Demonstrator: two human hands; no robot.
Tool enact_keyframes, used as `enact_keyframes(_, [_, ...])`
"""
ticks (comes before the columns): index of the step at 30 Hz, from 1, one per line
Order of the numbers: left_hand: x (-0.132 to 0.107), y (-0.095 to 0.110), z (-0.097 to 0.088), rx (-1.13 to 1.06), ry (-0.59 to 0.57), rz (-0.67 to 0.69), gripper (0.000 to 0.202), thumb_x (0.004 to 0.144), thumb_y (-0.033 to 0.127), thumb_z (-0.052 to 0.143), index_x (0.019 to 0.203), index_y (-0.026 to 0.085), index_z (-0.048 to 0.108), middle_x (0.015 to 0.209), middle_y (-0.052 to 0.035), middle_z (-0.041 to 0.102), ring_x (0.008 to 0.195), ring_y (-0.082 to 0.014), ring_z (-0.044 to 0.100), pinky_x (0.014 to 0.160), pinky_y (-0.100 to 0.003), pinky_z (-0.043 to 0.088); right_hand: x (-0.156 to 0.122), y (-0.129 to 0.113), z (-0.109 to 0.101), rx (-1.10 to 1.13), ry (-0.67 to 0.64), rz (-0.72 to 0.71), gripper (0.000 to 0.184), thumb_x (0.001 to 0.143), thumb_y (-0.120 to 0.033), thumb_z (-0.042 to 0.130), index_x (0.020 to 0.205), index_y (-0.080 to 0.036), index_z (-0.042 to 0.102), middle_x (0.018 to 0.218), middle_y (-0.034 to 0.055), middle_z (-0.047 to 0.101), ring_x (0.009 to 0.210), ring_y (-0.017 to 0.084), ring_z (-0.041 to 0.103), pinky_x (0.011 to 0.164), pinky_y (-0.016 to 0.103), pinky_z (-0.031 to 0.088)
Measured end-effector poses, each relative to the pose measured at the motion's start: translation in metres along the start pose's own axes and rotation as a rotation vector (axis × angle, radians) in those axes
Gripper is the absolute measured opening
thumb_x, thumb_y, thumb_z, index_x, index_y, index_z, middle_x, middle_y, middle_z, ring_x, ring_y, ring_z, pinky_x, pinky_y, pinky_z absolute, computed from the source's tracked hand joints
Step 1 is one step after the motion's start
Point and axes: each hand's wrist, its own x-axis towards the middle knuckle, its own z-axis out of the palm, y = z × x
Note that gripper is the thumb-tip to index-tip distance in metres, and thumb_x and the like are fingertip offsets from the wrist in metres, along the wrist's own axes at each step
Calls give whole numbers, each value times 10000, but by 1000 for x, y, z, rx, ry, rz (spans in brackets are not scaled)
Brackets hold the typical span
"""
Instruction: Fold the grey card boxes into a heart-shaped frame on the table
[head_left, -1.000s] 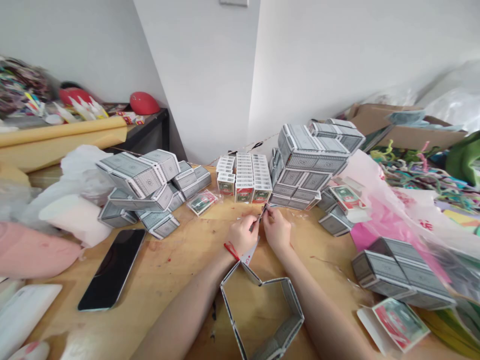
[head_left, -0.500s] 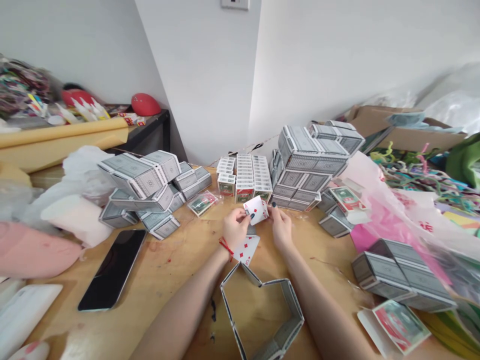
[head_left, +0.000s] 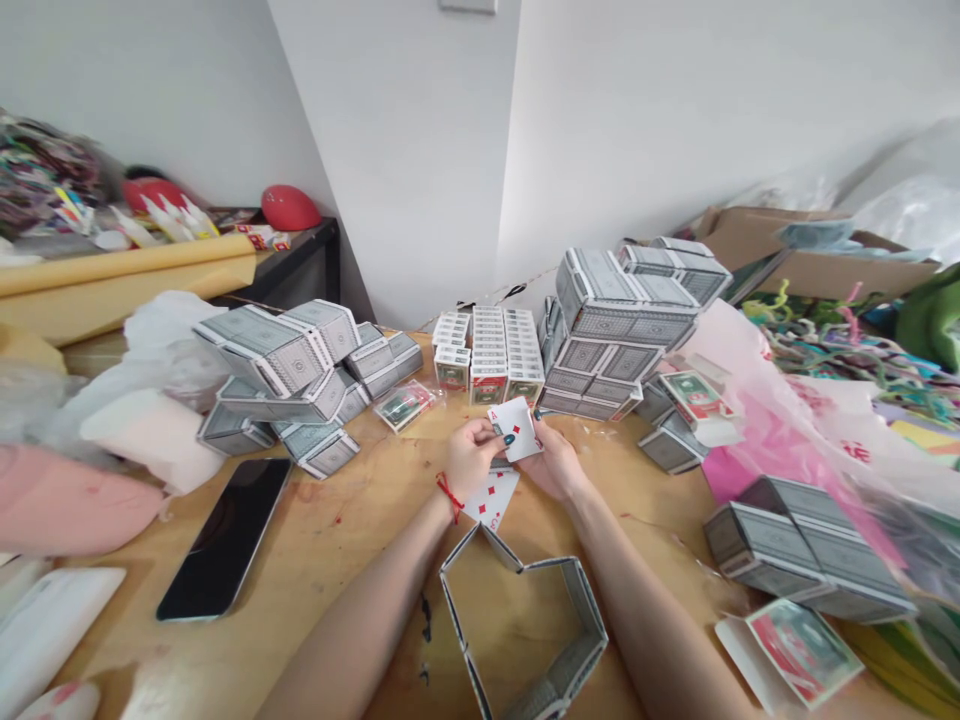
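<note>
Between my two hands is an ace of diamonds playing card [head_left: 519, 432], its face turned toward me. My left hand [head_left: 471, 458] pinches its left edge, thumb on the face. My right hand [head_left: 556, 455] grips the right edge; whether more cards lie behind it is hidden. Under my left wrist, another diamond card [head_left: 493, 497] lies face up on the table. Nearer me, between my forearms, stands a heart-shaped frame [head_left: 454, 612] made of joined cards, open in the middle.
Grey card-built blocks [head_left: 264, 350] are piled at left, with a taller stack [head_left: 626, 300] at right. Rows of card boxes [head_left: 489, 350] stand behind my hands. A black phone [head_left: 225, 540] lies left; an opened card box [head_left: 802, 652] and more blocks [head_left: 806, 545] are at right.
My right hand has come in to the card's right edge and turned, its thumb now on the edge. The card has tilted slightly. My left hand has barely moved.
</note>
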Motion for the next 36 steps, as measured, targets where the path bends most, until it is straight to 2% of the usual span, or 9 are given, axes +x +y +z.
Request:
enact_keyframes(4, [-1,0,0,18,5,4,184,570,203,703,590,142,530,534,14,613,514,-128,595,551,-251,507,1,5,-6,-54,79,-43,238,733,-416,618,795,-188,653,699,26,679,677,181,612,679,307,466])
enact_keyframes(11, [2,-7,-3,21,-20,-28,165,577,186,686,698,113,602,634,-41,666,579,-158,623,593,-288,526,2,9,-9,-170,135,-80,293,685,-475,644,724,-186,615,624,-4,614,557,122,526,566,250,420])
enact_keyframes(17, [3,-10,-4,37,-26,-31,181,585,189,680,737,111,618,650,-46,670,588,-162,625,596,-294,528,6,11,-16,-415,181,-164,377,703,-547,582,663,-172,569,579,-15,552,491,103,446,491,233,354])
enact_keyframes(22, [1,-4,-1,46,-12,-1,128,599,194,665,680,127,592,601,-15,637,553,-141,600,550,-262,512,3,12,-11,-645,285,-296,418,743,-558,521,594,-167,529,510,-26,500,448,95,392,443,227,293])
enact_keyframes(26, [2,-1,1,63,23,40,117,631,221,639,646,145,551,583,6,609,513,-118,564,490,-223,466,4,16,-7,-561,310,-250,406,742,-554,524,638,-163,564,549,-4,552,461,107,432,443,230,317])
enact_keyframes(30, [4,-1,1,141,76,99,97,679,229,587,648,151,540,595,3,602,518,-108,545,497,-209,435,6,18,-6,-330,162,-140,350,726,-528,565,698,-179,587,649,24,626,582,147,551,525,251,411])
enact_keyframes(33, [5,-4,-1,269,123,191,91,713,229,550,656,158,547,616,-3,605,563,-119,552,534,-216,430,6,16,-4,-240,73,-84,315,712,-505,596,729,-190,601,707,36,656,698,179,602,601,279,460])
enact_keyframes(36, [5,-7,-5,469,196,330,62,721,215,545,701,168,580,687,-21,614,650,-140,561,605,-242,437,5,15,-3,-221,64,-49,301,694,-487,628,740,-190,608,709,35,664,729,189,616,634,296,482])
